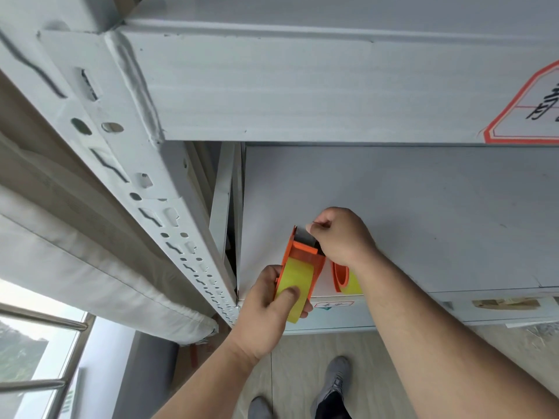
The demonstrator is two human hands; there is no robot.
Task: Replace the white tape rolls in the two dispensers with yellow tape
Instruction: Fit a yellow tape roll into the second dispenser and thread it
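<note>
Head view, looking down past a white shelf board (393,213) to the floor. Orange dispenser (302,261) held just above the board's front-left corner, already carrying a yellow tape roll (295,290).

Risks, as judged from this frame:
- The tape end looks to be under tension at the dispenser's top; if the pinch slips, the strip could snap back onto the roll and the end would need finding again.
- Fingertips sit right by the metal cutter plate at the top of the dispenser; a careless pull may nick a finger or tear the tape crooked.
- Dispenser is carried in the air at the board's edge, so a loosened grip would send it to the floor.

Hands:
- Left hand (266,309) wraps the dispenser's lower end from the left, fingers curled, thumb pressed flat on the yellow roll.
- Right hand (341,237) closed at the dispenser's top, thumb and forefinger pinching something thin there, probably the tape end; the strip itself is too fine to confirm.

Second dispenser (343,276), orange with yellow tape, lies on the board just right of the held one, partly hidden by the right wrist.
</note>
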